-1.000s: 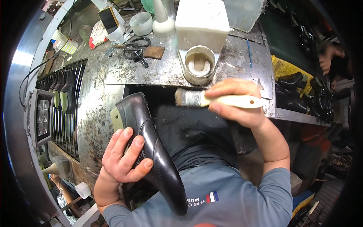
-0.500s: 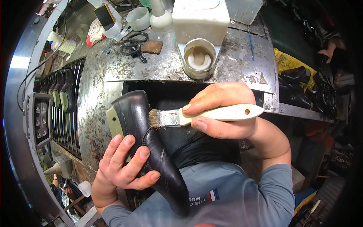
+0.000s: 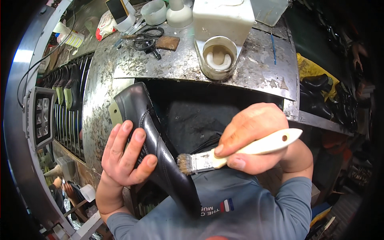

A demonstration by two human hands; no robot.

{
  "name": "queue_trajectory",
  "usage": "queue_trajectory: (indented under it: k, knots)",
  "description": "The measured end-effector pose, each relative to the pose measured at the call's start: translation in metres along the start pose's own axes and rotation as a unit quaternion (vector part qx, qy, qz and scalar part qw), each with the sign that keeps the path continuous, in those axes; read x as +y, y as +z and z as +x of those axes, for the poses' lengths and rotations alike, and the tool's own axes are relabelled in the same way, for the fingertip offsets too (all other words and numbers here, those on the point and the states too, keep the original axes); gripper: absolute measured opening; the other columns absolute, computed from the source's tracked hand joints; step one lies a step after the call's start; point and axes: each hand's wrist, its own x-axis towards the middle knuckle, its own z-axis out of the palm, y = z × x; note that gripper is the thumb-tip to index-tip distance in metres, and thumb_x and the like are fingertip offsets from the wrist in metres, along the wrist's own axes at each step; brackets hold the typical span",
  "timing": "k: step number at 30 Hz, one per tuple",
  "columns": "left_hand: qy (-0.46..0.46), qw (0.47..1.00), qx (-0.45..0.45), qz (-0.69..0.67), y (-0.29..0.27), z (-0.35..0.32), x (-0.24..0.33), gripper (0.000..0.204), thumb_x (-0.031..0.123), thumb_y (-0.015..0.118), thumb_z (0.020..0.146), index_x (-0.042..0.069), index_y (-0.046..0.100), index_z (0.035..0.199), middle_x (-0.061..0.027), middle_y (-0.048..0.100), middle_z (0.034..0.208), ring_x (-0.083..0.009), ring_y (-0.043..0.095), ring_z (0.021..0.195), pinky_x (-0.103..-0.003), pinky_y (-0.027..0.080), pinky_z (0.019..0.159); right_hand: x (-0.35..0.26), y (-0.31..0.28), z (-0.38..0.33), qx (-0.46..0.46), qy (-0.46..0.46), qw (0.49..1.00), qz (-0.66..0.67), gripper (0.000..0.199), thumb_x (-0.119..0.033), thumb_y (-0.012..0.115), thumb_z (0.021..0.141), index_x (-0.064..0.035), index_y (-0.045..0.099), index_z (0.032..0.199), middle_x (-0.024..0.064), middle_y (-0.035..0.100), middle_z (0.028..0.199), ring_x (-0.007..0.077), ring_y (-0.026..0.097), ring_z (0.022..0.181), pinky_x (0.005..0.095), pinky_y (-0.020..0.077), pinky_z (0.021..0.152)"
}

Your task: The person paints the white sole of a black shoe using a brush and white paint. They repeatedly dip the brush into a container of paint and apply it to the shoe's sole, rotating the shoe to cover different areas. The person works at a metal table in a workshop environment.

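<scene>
A black leather shoe upper (image 3: 162, 160) on a pale green last (image 3: 115, 115) stands tilted before my body, its toe toward my shirt. My left hand (image 3: 126, 156) grips it from the left side, fingers spread along the leather. In my right hand (image 3: 254, 138) is a flat paintbrush (image 3: 260, 145) with a pale handle and metal ferrule, pinched between thumb and fingers. Its bristles (image 3: 184, 164) touch the right lower edge of the upper, near the forefoot. The underside of the upper is mostly hidden.
On the worn metal bench (image 3: 176, 66) stand a white container (image 3: 224, 22) with a jar (image 3: 219, 58) of cloudy liquid, scissors (image 3: 146, 38) and a brown block (image 3: 167, 43). A lamp (image 3: 42, 116) and racked shoes (image 3: 66, 90) are left; more black shoes (image 3: 314, 104) lie right.
The brush has moved down and right, from near the shoe's opening to its forefoot edge. The shoe and my left hand have shifted slightly up and left.
</scene>
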Motion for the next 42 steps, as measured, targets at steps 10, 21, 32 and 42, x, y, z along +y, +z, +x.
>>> queue_trajectory:
  k: [10, 21, 32, 42]
  knots:
    - [-0.068, 0.996, 0.054, 0.028, 0.021, -0.001, -0.012, 0.033, 0.006, 0.061, 0.097, 0.001, 0.056, 0.129, -0.0292, 0.064, 0.129, -0.0489, 0.066, 0.114, -0.055, 0.058, 0.094, -0.022, 0.004, -0.009, 0.001, 0.013, 1.000, 0.017, 0.016, -0.013, 0.081, 0.082, -0.0025, 0.079, 0.093, 0.0083, 0.075, 0.077, 0.0200, 0.073, 0.063, 0.0289, 0.0585, 0.056]
    - [-0.179, 0.983, 0.046, -0.023, 0.025, -0.001, -0.010, 0.065, 0.017, 0.083, 0.082, -0.007, 0.055, 0.135, -0.0307, 0.066, 0.126, -0.0463, 0.069, 0.109, -0.046, 0.060, 0.091, -0.034, 0.002, 0.000, 0.000, -0.009, 0.999, 0.040, 0.020, -0.008, 0.081, 0.079, 0.0024, 0.078, 0.096, 0.0132, 0.075, 0.085, 0.0226, 0.074, 0.067, 0.0301, 0.0603, 0.058]
    - [-0.334, 0.909, -0.023, -0.248, 0.017, 0.004, 0.018, 0.083, 0.019, 0.091, 0.072, -0.006, 0.053, 0.141, -0.0228, 0.071, 0.118, -0.0325, 0.075, 0.101, -0.037, 0.060, 0.086, -0.047, -0.006, 0.032, -0.016, -0.088, 0.996, -0.012, 0.021, -0.004, 0.080, 0.077, 0.0035, 0.077, 0.097, 0.0149, 0.074, 0.084, 0.0220, 0.073, 0.067, 0.0287, 0.0596, 0.057]
    - [-0.350, 0.825, -0.137, -0.422, 0.004, 0.008, 0.028, 0.085, 0.030, 0.096, 0.065, 0.004, 0.057, 0.136, -0.0163, 0.073, 0.112, -0.0301, 0.075, 0.101, -0.038, 0.059, 0.087, -0.043, -0.004, 0.058, 0.013, -0.107, 0.988, -0.112, 0.021, -0.014, 0.078, 0.077, -0.0009, 0.078, 0.093, 0.0130, 0.073, 0.080, 0.0197, 0.071, 0.062, 0.0284, 0.0579, 0.054]
